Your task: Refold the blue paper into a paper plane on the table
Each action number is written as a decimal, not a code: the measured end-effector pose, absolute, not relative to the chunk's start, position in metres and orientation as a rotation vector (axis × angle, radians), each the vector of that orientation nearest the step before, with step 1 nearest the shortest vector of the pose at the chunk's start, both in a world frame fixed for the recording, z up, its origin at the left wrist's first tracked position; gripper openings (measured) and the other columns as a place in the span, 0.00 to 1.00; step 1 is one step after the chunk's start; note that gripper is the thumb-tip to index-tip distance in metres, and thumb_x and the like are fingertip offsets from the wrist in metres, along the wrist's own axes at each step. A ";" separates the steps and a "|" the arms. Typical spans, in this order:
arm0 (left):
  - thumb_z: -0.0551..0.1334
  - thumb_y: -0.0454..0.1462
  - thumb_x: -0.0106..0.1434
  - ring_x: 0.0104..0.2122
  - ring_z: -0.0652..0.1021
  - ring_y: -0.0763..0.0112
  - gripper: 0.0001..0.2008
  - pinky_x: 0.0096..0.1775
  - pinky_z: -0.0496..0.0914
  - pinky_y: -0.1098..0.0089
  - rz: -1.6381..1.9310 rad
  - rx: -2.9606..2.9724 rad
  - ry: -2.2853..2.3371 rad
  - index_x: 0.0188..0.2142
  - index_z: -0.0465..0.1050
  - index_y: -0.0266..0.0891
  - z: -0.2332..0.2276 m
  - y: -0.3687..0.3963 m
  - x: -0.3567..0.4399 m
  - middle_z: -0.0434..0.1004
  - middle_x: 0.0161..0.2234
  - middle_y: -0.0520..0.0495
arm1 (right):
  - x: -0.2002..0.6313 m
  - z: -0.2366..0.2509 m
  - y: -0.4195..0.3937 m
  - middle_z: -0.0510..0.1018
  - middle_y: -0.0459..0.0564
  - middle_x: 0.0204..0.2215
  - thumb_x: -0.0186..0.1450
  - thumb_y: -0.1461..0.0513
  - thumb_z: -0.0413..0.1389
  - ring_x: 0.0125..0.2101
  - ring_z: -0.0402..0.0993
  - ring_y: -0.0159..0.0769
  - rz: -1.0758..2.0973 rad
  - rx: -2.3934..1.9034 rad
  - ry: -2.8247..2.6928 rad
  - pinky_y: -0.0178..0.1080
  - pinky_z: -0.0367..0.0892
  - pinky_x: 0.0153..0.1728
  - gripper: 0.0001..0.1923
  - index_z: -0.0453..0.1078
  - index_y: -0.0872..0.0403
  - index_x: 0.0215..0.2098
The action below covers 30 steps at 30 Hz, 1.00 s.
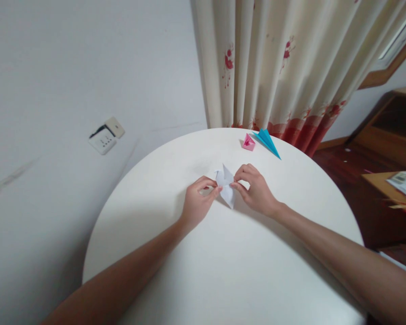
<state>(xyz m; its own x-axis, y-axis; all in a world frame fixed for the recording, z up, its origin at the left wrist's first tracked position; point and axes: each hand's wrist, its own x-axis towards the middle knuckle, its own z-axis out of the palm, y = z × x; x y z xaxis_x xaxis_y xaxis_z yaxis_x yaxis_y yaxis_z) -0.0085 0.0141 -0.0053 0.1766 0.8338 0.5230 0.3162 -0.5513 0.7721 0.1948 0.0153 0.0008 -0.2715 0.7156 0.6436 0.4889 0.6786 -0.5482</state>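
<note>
Paper (227, 197) over the white table (223, 266), left hand (196, 201) pinching one side, right hand (258, 188) pinching the other. Looks super light, kinda stiff where folded, probably tears easy, so grip edges gently.

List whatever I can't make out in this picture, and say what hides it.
Head view: the parts of the white folded paper pinched by the left hand and right hand, covered by their fingers.
Head view: the near side of the white table, cut off by the bottom edge.
Head view: the print on the papers at far right, too small and blurred; the right edge cuts them off.
</note>
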 end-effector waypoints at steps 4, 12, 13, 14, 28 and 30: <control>0.67 0.39 0.62 0.32 0.77 0.68 0.09 0.37 0.69 0.70 1.232 1.976 1.120 0.26 0.78 0.40 -0.002 0.013 -0.010 0.79 0.29 0.48 | 0.192 -0.001 0.014 0.73 0.49 0.30 0.68 0.61 0.59 0.36 0.68 0.41 0.452 -0.957 -1.917 0.44 0.62 0.39 0.10 0.69 0.51 0.28; 0.68 0.38 0.60 0.37 0.82 0.61 0.04 0.43 0.73 0.64 1.062 2.050 1.066 0.31 0.83 0.41 0.025 0.013 -0.010 0.84 0.36 0.46 | 0.196 0.007 0.012 0.75 0.49 0.31 0.67 0.63 0.60 0.36 0.69 0.41 0.434 -0.943 -1.966 0.44 0.63 0.39 0.08 0.72 0.52 0.29; 0.68 0.38 0.59 0.37 0.82 0.61 0.04 0.44 0.73 0.64 1.077 2.079 1.075 0.32 0.83 0.41 0.026 0.017 -0.008 0.84 0.37 0.46 | 0.198 0.008 0.014 0.75 0.50 0.31 0.67 0.63 0.60 0.36 0.70 0.41 0.413 -0.944 -1.952 0.44 0.63 0.40 0.07 0.73 0.52 0.29; 0.68 0.38 0.58 0.37 0.81 0.61 0.04 0.43 0.72 0.64 1.079 2.112 1.087 0.31 0.83 0.41 0.028 0.025 -0.006 0.84 0.36 0.46 | 0.200 0.007 0.017 0.76 0.50 0.32 0.67 0.62 0.60 0.37 0.70 0.41 0.396 -0.953 -1.926 0.44 0.64 0.41 0.07 0.74 0.52 0.30; 0.67 0.36 0.55 0.24 0.72 0.71 0.08 0.28 0.59 0.72 1.044 2.016 1.655 0.22 0.78 0.33 0.011 0.210 0.072 0.75 0.21 0.50 | 0.259 -0.023 0.076 0.81 0.56 0.36 0.62 0.62 0.52 0.33 0.74 0.42 0.390 -1.340 -1.271 0.45 0.69 0.40 0.12 0.76 0.56 0.38; 0.67 0.36 0.56 0.25 0.73 0.72 0.08 0.29 0.60 0.72 0.993 2.043 1.656 0.24 0.79 0.33 0.003 0.223 0.079 0.77 0.22 0.50 | 0.260 -0.026 0.079 0.81 0.55 0.36 0.62 0.63 0.51 0.33 0.73 0.41 0.396 -1.353 -1.266 0.44 0.69 0.40 0.12 0.76 0.56 0.39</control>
<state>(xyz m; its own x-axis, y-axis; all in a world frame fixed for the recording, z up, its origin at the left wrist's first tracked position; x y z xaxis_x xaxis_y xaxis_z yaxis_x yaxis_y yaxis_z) 0.0795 0.2231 0.0031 0.0819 0.9476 0.3086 0.7184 -0.2708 0.6407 0.2602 0.0794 -0.0258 0.3536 0.8270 0.4370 0.4310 0.2706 -0.8608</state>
